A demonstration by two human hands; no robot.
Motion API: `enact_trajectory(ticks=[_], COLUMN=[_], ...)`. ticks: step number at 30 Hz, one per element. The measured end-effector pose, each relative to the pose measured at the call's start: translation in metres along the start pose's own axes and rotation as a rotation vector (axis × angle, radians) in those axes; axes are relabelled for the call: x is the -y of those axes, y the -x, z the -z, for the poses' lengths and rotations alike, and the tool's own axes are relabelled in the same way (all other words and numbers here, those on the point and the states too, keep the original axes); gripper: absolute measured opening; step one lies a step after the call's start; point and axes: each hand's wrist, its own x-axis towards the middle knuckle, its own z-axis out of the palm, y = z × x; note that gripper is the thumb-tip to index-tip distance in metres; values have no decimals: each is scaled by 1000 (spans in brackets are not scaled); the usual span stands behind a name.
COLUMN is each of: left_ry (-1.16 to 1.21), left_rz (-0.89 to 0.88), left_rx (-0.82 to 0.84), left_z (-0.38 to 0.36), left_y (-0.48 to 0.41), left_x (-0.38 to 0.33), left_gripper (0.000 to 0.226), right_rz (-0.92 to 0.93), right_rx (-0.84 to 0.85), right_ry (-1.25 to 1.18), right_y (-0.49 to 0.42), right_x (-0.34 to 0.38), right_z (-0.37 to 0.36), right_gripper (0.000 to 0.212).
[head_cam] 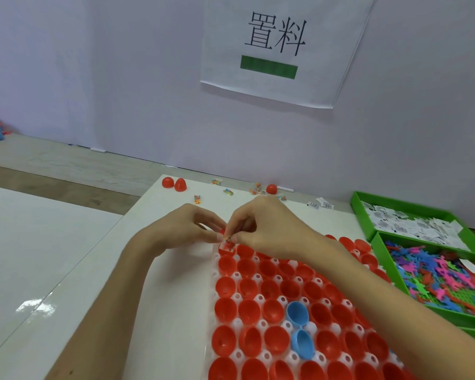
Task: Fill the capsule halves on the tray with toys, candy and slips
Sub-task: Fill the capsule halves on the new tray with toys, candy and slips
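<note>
I'm watching the tray [213,272] of red capsule halves [225,309] on the near right of the desk [162,283]; most look empty. The main risk, I judge, is the right forearm: it lies low across the far rows and could knock halves from their sockets. Two blue halves [298,314] lie tipped on top (loose, I'd say) and could roll. The left hand [184,229] and right hand [263,229] have their fingers pinched together on one small packet [227,238] above the far-left corner half; a fumble drops it on the desk. The wall sign [283,50] reads 置料; print on the slips [412,226] is too small to read.
</note>
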Motion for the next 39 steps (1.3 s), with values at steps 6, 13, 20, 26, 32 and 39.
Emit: enact_trajectory(ticks=[6, 13, 20, 26, 32, 39], left_ry=[2, -5, -30, -16, -20, -26], left_rz=[-14, -13, -3, -3, 12, 13], left_rx=[8, 0, -1, -2, -6, 2], left_z=[0, 0, -1, -1, -1, 1], left_y=[0, 0, 0, 1, 2, -2], left_x=[0, 0, -1, -3, -4, 0], left_gripper=[19, 18, 20, 19, 19, 20], right_rz=[27, 61, 88, -11, -47, -16], right_rx=[-17, 3, 49, 4, 25, 5], right_ry=[89, 81, 152, 95, 99, -12], right_y=[5, 11, 5, 0, -3, 11], right_x=[0, -1, 2, 0, -3, -3], right_z=[-18, -19, -19, -21, -22, 4], right_gripper=[17, 17, 20, 15, 10, 8])
